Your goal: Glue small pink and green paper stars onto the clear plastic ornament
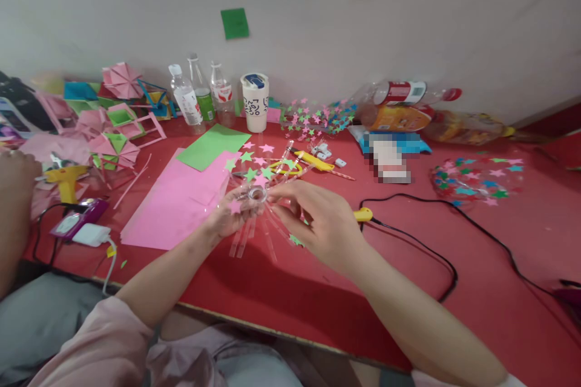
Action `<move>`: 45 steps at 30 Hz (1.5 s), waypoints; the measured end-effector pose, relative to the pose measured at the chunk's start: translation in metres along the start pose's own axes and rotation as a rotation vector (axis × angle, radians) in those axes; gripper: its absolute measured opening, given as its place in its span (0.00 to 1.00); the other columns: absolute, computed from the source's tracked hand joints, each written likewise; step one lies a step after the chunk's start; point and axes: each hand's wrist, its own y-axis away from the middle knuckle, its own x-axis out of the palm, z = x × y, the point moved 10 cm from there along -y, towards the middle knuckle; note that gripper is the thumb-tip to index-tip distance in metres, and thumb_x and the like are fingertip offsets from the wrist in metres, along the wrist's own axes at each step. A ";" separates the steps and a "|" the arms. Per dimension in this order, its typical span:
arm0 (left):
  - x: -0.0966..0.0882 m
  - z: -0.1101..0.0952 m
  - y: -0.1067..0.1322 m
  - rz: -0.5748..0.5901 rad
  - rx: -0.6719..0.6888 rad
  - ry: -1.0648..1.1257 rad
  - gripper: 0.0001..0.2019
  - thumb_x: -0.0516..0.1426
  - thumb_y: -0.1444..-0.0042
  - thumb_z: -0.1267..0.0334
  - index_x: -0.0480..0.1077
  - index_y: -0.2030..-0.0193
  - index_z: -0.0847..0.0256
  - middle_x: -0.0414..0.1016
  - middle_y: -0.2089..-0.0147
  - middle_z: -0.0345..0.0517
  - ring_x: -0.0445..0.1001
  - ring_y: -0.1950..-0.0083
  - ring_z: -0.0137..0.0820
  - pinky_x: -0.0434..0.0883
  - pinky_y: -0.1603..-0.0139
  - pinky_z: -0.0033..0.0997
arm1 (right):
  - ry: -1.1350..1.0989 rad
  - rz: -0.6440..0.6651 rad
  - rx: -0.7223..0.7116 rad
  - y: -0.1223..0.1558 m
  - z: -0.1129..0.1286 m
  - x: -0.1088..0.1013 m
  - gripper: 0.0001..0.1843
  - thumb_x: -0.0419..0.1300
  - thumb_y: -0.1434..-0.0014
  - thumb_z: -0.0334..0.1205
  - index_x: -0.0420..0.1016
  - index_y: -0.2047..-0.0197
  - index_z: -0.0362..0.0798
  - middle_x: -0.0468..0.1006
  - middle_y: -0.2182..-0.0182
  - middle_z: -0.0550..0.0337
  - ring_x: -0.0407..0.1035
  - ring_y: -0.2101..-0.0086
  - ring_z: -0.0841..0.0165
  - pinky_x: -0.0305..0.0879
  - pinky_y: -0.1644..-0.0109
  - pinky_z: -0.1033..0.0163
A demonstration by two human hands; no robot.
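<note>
We see both hands at the middle of the frame, over the red table [508, 242]. The left hand [230, 213] holds a clear cut bottle [257, 195] at its neck, the fingers curled beneath it. The bottle's strips fan outward, some hanging below the hand, and pink and green stars dot them. The right hand [320, 217] comes in from the lower right, thumb and forefinger close together at the ring of the neck; we cannot quite tell whether they pinch a strip there.

Left of centre we find pink paper [158, 211] and a green sheet [211, 148] overlapping its top. Just behind the right hand lie a yellow cutter [316, 159] and a striped straw [341, 175]. A yellow handle [363, 214] shows beside that hand's wrist, a black cord [420, 233] running from it.

At upper centre we see a white cup [255, 110] and a starred bottle [313, 118]; another starred piece [476, 181] lies at the right. At the far left, another person's arm [13, 217] shows near a yellow glue gun [67, 180] and pink paper models [118, 133].
</note>
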 end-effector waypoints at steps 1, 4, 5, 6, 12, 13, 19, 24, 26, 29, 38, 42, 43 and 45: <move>0.000 0.000 0.001 -0.001 -0.005 -0.004 0.18 0.68 0.64 0.70 0.72 0.63 0.63 0.74 0.68 0.38 0.72 0.72 0.21 0.71 0.70 0.20 | -0.023 -0.039 0.025 0.001 -0.002 -0.003 0.09 0.55 0.37 0.32 0.68 0.54 0.51 0.79 0.66 0.64 0.70 0.71 0.75 0.65 0.66 0.69; 0.004 -0.001 0.003 0.006 -0.008 -0.024 0.18 0.68 0.64 0.70 0.72 0.63 0.63 0.74 0.68 0.39 0.73 0.71 0.22 0.70 0.71 0.18 | -0.067 -0.175 0.051 0.005 -0.003 -0.013 0.11 0.57 0.39 0.33 0.66 0.52 0.52 0.80 0.66 0.67 0.71 0.73 0.76 0.64 0.69 0.70; 0.005 -0.001 0.004 0.011 -0.011 -0.034 0.17 0.68 0.64 0.70 0.72 0.63 0.63 0.73 0.69 0.38 0.73 0.71 0.22 0.70 0.71 0.19 | -0.066 -0.197 0.040 0.006 -0.002 -0.014 0.10 0.57 0.39 0.33 0.66 0.54 0.52 0.80 0.66 0.66 0.72 0.73 0.76 0.65 0.69 0.70; 0.006 -0.001 0.004 0.011 -0.013 -0.045 0.16 0.68 0.63 0.69 0.73 0.64 0.63 0.73 0.70 0.38 0.72 0.71 0.23 0.70 0.71 0.19 | -0.055 -0.203 0.028 0.007 0.000 -0.015 0.09 0.57 0.39 0.33 0.68 0.55 0.52 0.81 0.66 0.66 0.73 0.72 0.76 0.65 0.68 0.71; 0.004 0.002 0.003 0.019 -0.019 -0.056 0.12 0.67 0.61 0.68 0.72 0.67 0.64 0.73 0.70 0.40 0.72 0.72 0.23 0.70 0.69 0.22 | 0.052 -0.188 -0.047 0.006 0.008 -0.014 0.08 0.58 0.39 0.31 0.73 0.57 0.51 0.83 0.64 0.65 0.76 0.68 0.77 0.69 0.64 0.72; 0.004 0.002 0.003 0.029 -0.020 -0.057 0.12 0.66 0.61 0.69 0.72 0.67 0.64 0.73 0.70 0.40 0.72 0.72 0.23 0.70 0.69 0.23 | 0.057 -0.192 -0.059 0.006 0.009 -0.014 0.08 0.58 0.39 0.31 0.73 0.57 0.50 0.83 0.64 0.65 0.76 0.68 0.76 0.70 0.64 0.72; 0.003 0.004 0.002 0.046 -0.025 -0.055 0.11 0.66 0.61 0.68 0.72 0.68 0.64 0.73 0.71 0.39 0.72 0.72 0.23 0.69 0.70 0.21 | 0.033 -0.172 -0.153 0.006 0.016 -0.014 0.06 0.58 0.39 0.31 0.75 0.60 0.48 0.83 0.64 0.59 0.77 0.64 0.73 0.72 0.60 0.69; 0.003 0.004 0.001 0.040 -0.017 -0.034 0.15 0.68 0.63 0.68 0.71 0.67 0.63 0.75 0.69 0.39 0.72 0.72 0.23 0.70 0.70 0.21 | 0.128 -0.169 -0.223 0.008 0.025 -0.013 0.06 0.55 0.38 0.29 0.73 0.62 0.46 0.81 0.69 0.59 0.76 0.67 0.73 0.71 0.64 0.69; 0.003 0.005 0.001 0.042 -0.016 -0.032 0.15 0.68 0.64 0.68 0.71 0.68 0.64 0.74 0.70 0.39 0.73 0.72 0.24 0.70 0.70 0.21 | 0.179 -0.172 -0.250 0.009 0.029 -0.011 0.07 0.54 0.37 0.30 0.73 0.63 0.46 0.81 0.70 0.59 0.75 0.69 0.73 0.71 0.65 0.69; 0.003 0.004 0.002 0.045 -0.013 -0.038 0.14 0.68 0.63 0.68 0.71 0.68 0.63 0.74 0.70 0.39 0.73 0.72 0.24 0.70 0.69 0.22 | 0.160 -0.162 -0.258 0.010 0.028 -0.009 0.07 0.54 0.37 0.30 0.73 0.62 0.46 0.81 0.69 0.59 0.76 0.68 0.73 0.71 0.64 0.69; 0.007 0.004 0.001 0.098 -0.008 -0.058 0.12 0.67 0.59 0.66 0.72 0.67 0.63 0.73 0.69 0.39 0.71 0.72 0.24 0.69 0.68 0.25 | 0.060 -0.150 -0.126 0.007 0.019 -0.013 0.10 0.57 0.39 0.31 0.70 0.54 0.50 0.81 0.65 0.63 0.75 0.69 0.75 0.70 0.64 0.70; 0.001 0.005 0.001 0.082 -0.018 -0.050 0.11 0.68 0.62 0.66 0.73 0.70 0.63 0.74 0.70 0.40 0.72 0.71 0.24 0.70 0.68 0.24 | 0.051 -0.186 -0.134 0.007 0.021 -0.027 0.10 0.57 0.40 0.29 0.71 0.57 0.50 0.80 0.65 0.60 0.74 0.67 0.73 0.70 0.62 0.68; 0.000 0.007 0.000 0.083 -0.025 -0.053 0.11 0.68 0.62 0.66 0.73 0.71 0.64 0.74 0.71 0.40 0.72 0.72 0.24 0.69 0.69 0.24 | 0.062 -0.199 -0.140 0.006 0.021 -0.030 0.09 0.57 0.41 0.28 0.72 0.58 0.49 0.80 0.65 0.60 0.74 0.66 0.72 0.70 0.61 0.67; -0.001 0.010 0.000 0.088 -0.041 -0.058 0.12 0.69 0.63 0.65 0.73 0.72 0.65 0.74 0.73 0.41 0.71 0.73 0.24 0.69 0.71 0.24 | 0.125 -0.222 -0.153 0.005 0.021 -0.033 0.07 0.58 0.41 0.29 0.73 0.61 0.49 0.78 0.66 0.59 0.72 0.66 0.71 0.69 0.61 0.66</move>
